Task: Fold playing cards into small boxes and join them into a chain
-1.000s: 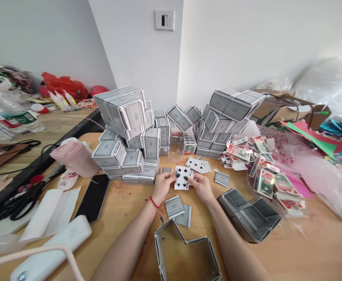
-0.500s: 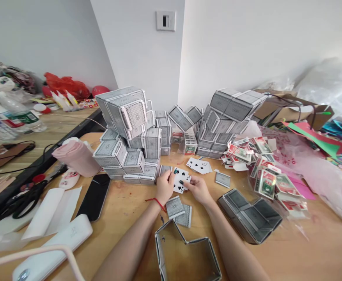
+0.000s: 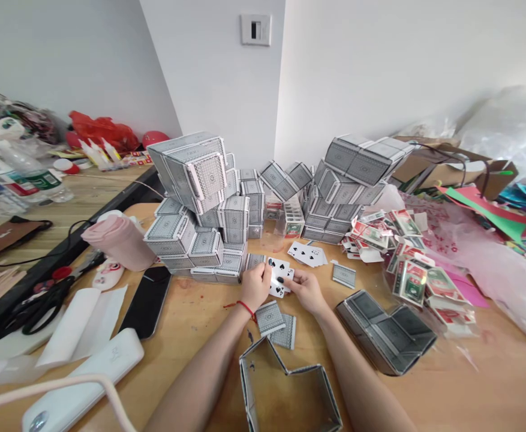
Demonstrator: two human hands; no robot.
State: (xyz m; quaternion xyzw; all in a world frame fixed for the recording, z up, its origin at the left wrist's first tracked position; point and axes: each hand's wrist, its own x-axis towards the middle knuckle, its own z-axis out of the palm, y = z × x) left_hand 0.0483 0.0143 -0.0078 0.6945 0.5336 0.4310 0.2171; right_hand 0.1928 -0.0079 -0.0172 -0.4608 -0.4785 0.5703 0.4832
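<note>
Face-up playing cards with spade pips are held between my two hands, just above the table. My left hand is closed on their left edge, a red string round its wrist. On the right edge my right hand pinches them, thumb on top. Below the hands two playing cards lie face down, overlapping. A small fan of face-up cards lies just beyond, and a single face-down card rests to the right. Between my forearms stands an open frame of folded cards.
Stacked card-covered blocks stand at the back left and back right. A notched card tray lies right, near a heap of card boxes. Leftward are a phone, a white power bank, scissors and a pink cup.
The view has shifted very slightly. Both hands keep their hold on the cards, with only a tiny movement of the fingers.
</note>
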